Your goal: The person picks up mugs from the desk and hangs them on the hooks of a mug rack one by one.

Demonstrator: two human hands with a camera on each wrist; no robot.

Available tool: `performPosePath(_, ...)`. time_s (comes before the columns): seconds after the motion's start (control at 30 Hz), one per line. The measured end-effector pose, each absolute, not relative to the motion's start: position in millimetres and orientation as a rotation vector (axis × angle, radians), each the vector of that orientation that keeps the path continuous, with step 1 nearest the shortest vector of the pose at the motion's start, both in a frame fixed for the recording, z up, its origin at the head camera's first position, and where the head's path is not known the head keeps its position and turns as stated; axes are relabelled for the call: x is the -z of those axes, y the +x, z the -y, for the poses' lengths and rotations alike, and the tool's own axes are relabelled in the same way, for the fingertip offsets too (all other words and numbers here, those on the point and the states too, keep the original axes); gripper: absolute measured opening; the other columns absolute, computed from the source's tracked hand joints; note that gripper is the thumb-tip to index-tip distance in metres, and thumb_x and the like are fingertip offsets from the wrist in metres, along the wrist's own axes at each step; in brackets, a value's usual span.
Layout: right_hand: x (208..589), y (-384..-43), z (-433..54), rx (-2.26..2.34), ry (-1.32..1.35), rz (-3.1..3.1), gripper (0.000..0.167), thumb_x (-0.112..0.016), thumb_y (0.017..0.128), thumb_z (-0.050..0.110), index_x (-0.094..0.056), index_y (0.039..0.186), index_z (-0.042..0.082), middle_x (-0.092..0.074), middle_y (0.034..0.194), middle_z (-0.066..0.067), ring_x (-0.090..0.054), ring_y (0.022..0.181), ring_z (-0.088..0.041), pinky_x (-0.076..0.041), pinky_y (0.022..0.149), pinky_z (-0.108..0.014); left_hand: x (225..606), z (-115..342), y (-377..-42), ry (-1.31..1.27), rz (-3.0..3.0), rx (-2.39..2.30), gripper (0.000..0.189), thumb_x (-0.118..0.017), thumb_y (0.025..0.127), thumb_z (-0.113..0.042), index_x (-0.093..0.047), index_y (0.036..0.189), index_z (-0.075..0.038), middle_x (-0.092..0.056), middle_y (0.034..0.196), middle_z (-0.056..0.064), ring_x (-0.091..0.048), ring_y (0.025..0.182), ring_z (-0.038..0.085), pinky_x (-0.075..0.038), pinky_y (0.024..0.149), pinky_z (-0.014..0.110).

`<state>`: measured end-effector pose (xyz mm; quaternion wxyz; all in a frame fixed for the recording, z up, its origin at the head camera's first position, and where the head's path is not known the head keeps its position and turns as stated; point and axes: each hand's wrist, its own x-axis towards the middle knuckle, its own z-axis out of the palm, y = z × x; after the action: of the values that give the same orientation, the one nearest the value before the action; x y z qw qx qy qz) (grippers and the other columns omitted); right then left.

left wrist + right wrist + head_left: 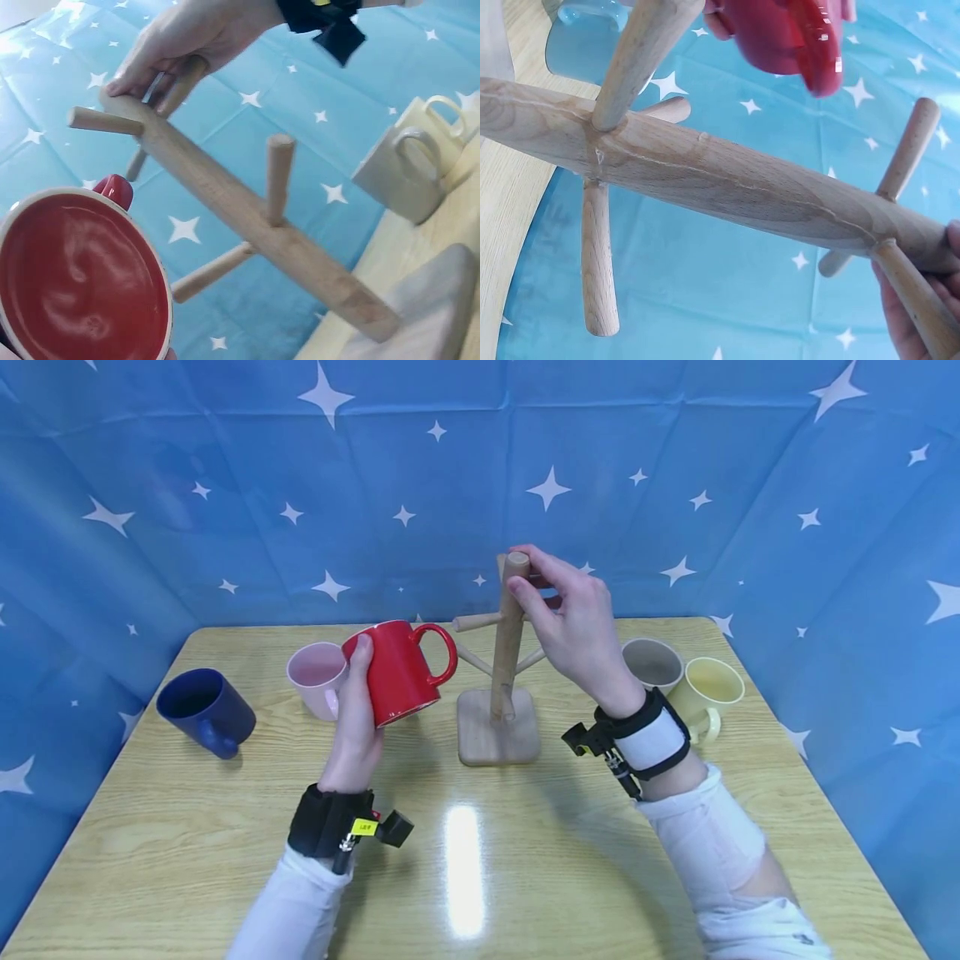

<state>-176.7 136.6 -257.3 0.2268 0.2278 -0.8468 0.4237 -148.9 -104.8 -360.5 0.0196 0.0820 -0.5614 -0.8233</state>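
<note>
A red mug (396, 673) is gripped in my left hand (356, 710), raised off the table and tilted, its handle pointing right toward the rack. Its handle stands apart from the pegs. The wooden mug rack (506, 652) has a square base (498, 745) on the table and several pegs branching from its post. My right hand (573, 622) holds the top of the post between thumb and fingers. From the left wrist view, the red mug (84, 277) shows its round underside or opening, and the right hand (199, 37) grips the post's upper end.
At the left stand a dark blue mug (206, 710) and a pink mug (317, 677), the pink one partly behind my left hand. On the right, a grey mug (651, 662) and a pale yellow mug (705, 693) stand close together. A blue star-patterned cloth (420, 527) hangs behind the table.
</note>
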Motion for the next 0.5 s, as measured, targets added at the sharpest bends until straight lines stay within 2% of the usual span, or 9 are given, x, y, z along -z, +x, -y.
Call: performPosePath(0.5,260.0,-177.3,-136.4,-1.147,0.628,2.32,0.036,-0.063,0.106,0.015,-0.065,0.139,0.001,-0.076,0.124,-0.02,-0.077,0.109,-0.03,-0.066,0.081,-0.044,373.1,94.1,-153.9,0.321,1.709,2.745,0.051,-0.054,0.106,-0.046,-0.036,0.149,-0.026,-0.053,0.137,-0.008,-0.053,0.132,0.013,-0.058,0.092,0.02)
